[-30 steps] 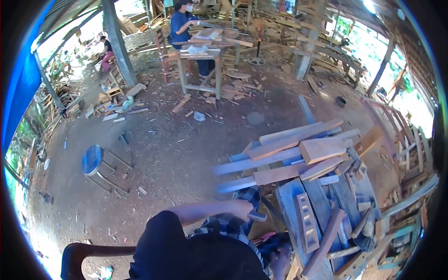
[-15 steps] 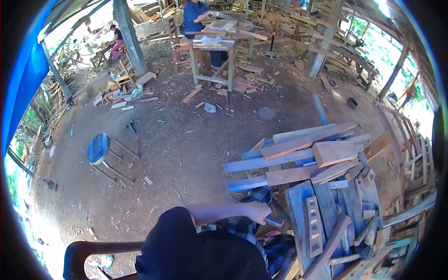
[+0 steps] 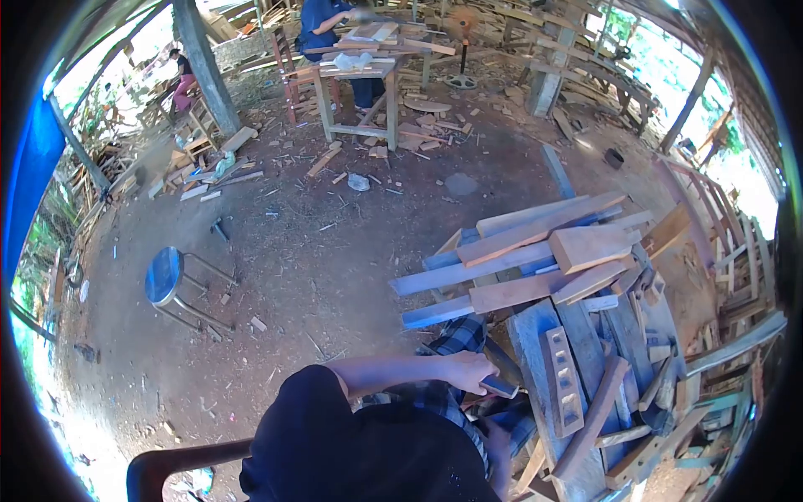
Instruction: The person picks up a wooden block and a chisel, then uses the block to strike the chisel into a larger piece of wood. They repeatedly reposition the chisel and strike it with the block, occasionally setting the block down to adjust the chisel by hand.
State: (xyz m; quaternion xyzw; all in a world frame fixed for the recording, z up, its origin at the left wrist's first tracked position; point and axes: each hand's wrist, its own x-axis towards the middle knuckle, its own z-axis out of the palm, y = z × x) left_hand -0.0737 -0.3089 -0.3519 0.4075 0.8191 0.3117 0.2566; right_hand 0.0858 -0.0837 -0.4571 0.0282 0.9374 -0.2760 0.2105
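Sitting by a heap of rough-sawn planks [image 3: 510,272], some weathered grey-blue and some fresh orange-brown, this person is gripping a short grey tool [image 3: 499,386] in a closed left hand [image 3: 468,371]. It's sticking out of the fist toward the pile, just beside a long block [image 3: 562,381] with rectangular holes. The right hand [image 3: 500,452] is showing low down, too blurry to tell if it's open.

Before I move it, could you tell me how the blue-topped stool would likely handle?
The stool probably lifts easily: its legs are thin metal tube and the seat is small. Pushed, it may tip rather than slide, since the legs rest on rough, chip-littered dirt.
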